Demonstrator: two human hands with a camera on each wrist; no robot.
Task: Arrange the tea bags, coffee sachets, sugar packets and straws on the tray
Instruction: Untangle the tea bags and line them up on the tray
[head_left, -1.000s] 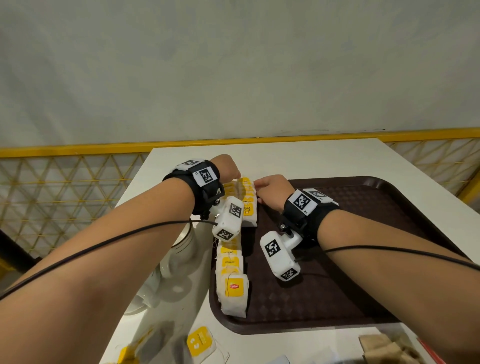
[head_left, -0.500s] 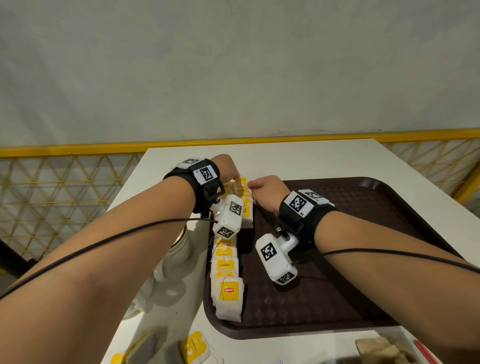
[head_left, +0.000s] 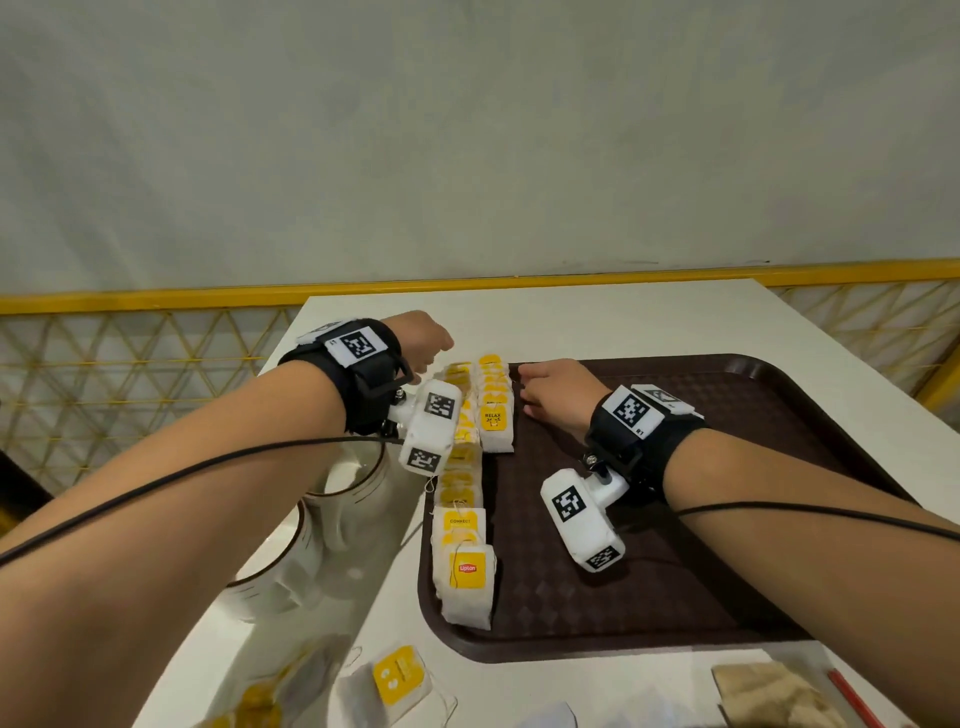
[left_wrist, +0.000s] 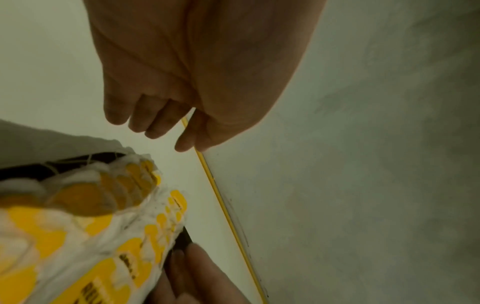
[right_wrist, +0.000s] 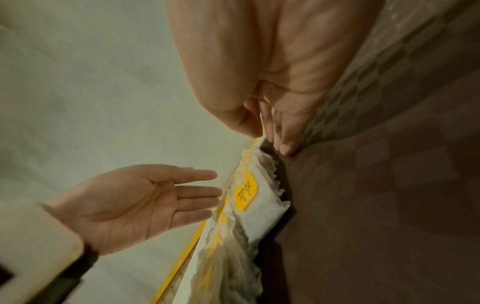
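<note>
I count one tray (head_left: 779, 395) on one tabletop (head_left: 571, 317). On the tray the tea bags (head_left: 464, 566) stand in two rows; they overlap, so I cannot give an exact number, but there are more than ten. At the near tabletop edge I see one more tea bag (head_left: 397, 680) clearly, and blurred ones beside it. One white cup (head_left: 291, 566) stands left of the tray. Two hands are in view.
</note>
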